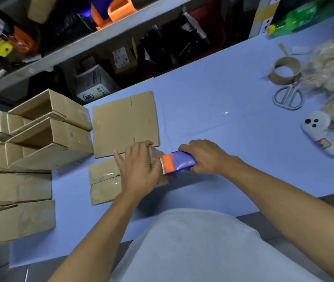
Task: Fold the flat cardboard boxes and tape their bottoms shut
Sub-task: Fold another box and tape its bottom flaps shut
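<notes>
A small folded cardboard box point(105, 180) lies bottom-up on the blue table point(213, 110), with clear tape along its closed flaps. My left hand point(139, 165) presses down on the box, fingers spread over its right part. My right hand point(204, 157) grips a blue and orange tape dispenser point(177, 162) whose orange blade end touches the box's right edge beside my left hand. A flat unfolded cardboard box point(124, 123) lies just behind the folded one.
Several folded boxes point(46, 135) are stacked at the left table edge. Far right lie an empty tape core point(287, 72), scissors point(288, 96), a white handheld device point(317, 131) and bags of pale filler point(333, 66). Shelves with goods stand behind.
</notes>
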